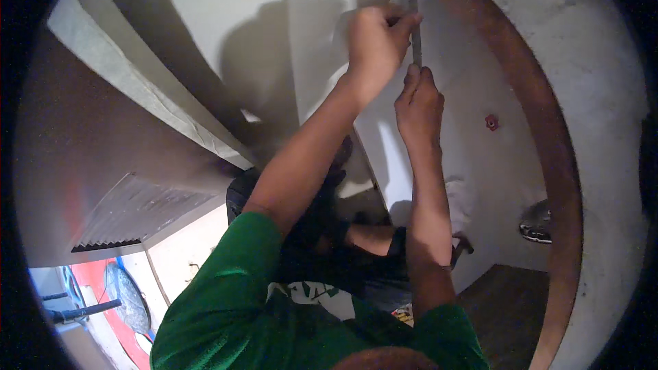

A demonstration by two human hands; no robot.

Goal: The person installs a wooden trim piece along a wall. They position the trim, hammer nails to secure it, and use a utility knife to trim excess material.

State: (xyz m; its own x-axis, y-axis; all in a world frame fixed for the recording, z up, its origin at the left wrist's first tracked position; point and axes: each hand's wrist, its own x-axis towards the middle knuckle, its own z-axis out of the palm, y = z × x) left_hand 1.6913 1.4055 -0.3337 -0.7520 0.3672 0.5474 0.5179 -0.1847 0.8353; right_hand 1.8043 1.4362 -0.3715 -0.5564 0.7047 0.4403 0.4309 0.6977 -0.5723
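A long, thin, dark grey strip (417, 48) runs down a pale wall corner from the top of the view; its exact kind I cannot make out. My right hand (419, 106) is closed on its lower end, thumb and fingers pinched together. Just above, my left hand (375, 41) is bent at the wrist, with its fingertips closed at the strip's left side. Whether those fingers grip the strip or only touch it is partly hidden. Both arms reach upward and forward.
A brown curved edge (552, 130) borders the pale panel at right, with speckled grey surface beyond. A red flower-shaped knob (492, 122) sits on the panel. A dark shoe (537, 225) shows lower right. At left are a long whitish strip (147, 72) and a brown panel (130, 216).
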